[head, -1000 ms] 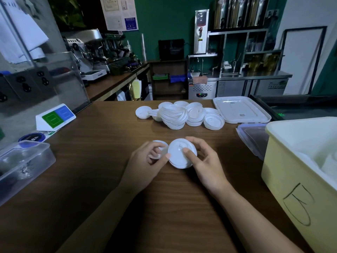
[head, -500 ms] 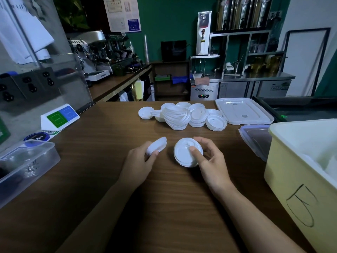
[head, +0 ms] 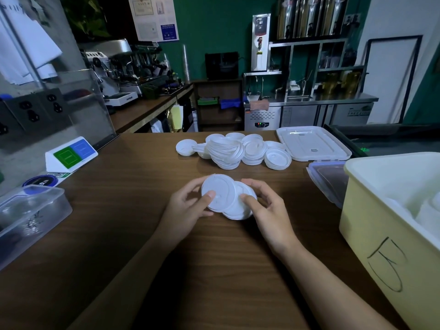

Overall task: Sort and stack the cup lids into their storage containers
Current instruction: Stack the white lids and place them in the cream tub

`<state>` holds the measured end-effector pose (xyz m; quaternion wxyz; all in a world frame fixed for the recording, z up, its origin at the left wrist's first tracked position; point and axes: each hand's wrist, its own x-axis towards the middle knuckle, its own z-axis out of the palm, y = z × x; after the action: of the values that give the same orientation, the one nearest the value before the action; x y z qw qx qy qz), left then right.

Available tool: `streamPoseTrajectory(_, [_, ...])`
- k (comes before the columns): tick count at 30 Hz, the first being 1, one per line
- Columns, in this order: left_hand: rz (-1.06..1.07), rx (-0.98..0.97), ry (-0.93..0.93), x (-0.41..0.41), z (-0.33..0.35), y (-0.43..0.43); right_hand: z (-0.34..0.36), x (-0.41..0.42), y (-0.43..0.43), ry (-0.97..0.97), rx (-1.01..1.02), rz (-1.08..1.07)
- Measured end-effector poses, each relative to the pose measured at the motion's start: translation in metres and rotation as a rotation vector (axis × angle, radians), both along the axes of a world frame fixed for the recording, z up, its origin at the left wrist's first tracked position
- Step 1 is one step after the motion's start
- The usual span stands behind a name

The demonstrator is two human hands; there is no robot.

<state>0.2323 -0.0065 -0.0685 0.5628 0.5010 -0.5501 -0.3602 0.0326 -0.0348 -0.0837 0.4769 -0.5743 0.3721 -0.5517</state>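
My left hand point(head: 188, 210) pinches a single white cup lid point(head: 217, 192), thumb on its top face, and holds it partly over a small stack of white lids point(head: 239, 209). My right hand point(head: 266, 208) grips that stack from the right, thumb on top, just above the wooden counter point(head: 133, 210). A loose pile of several white lids point(head: 232, 151) lies farther back on the counter. A yellow storage bin point(head: 390, 232) stands at the right, and a clear plastic container point(head: 28, 215) sits at the left edge.
A white bin cover point(head: 312, 142) lies flat behind the pile at the right, with a clear box lid point(head: 329, 181) leaning beside the yellow bin. A small green and blue sign point(head: 71, 153) stands at the left. Café machines line the back.
My left hand brought its single lid from apart on the left over onto the stack in my right hand. The two hands now meet at the middle.
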Motion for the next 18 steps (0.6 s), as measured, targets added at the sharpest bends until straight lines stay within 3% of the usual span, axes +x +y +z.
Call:
streamPoseTrajectory(3, [0.044,-0.007,-0.039,0.0006,-0.0028,-0.0021,0.0008,0.0004,0.0011,0.0,-0.006,0.003])
streamPoseTrajectory(9, [-0.068,0.079,-0.008,0.0006,-0.0066,-0.0029,-0.0001,0.0004,0.0004,-0.01,0.001,-0.019])
streamPoseTrajectory(13, [-0.038,0.145,0.153,0.0006,-0.0061,-0.0044,0.0009,0.0011,0.001,-0.027,0.021,-0.013])
streamPoseTrajectory(18, [-0.031,0.186,0.063,-0.0072,-0.0021,-0.0012,0.0017,0.0028,0.0039,-0.014,0.013,0.023])
